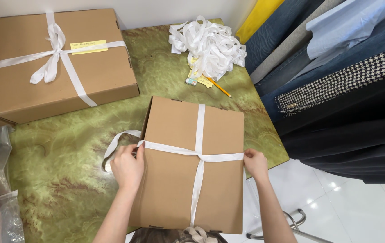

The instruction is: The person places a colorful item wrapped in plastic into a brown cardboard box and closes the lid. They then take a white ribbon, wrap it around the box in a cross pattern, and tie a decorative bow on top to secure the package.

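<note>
My left hand (127, 167) is at the left edge of the cardboard box (192, 166). Its grip is pinched shut on the white ribbon (199, 157) right where the ribbon goes over that edge. My right hand (255, 164) is at the right edge, and its grip pinches the other end of the same ribbon. A loose loop of ribbon (115, 146) hangs out past my left hand onto the green surface (57, 180).

The box lies flat near the front edge of the surface, close to me. Its right front corner sticks out over the white floor (359, 211). It is almost square, a bit longer from front to back, and turned a little so its far end leans to the right. One ribbon band runs across from side to side, the other runs from front to back, and they cross near the middle.

I think the cross band could slide crooked if I pull harder on one side. The box could tip off the edge if I tug it my way. If a pinch slips, the ribbon goes slack.

Another tied box (57, 63) sits far back on the left. A ribbon pile (208, 45) and a pencil (220, 87) lie behind.
</note>
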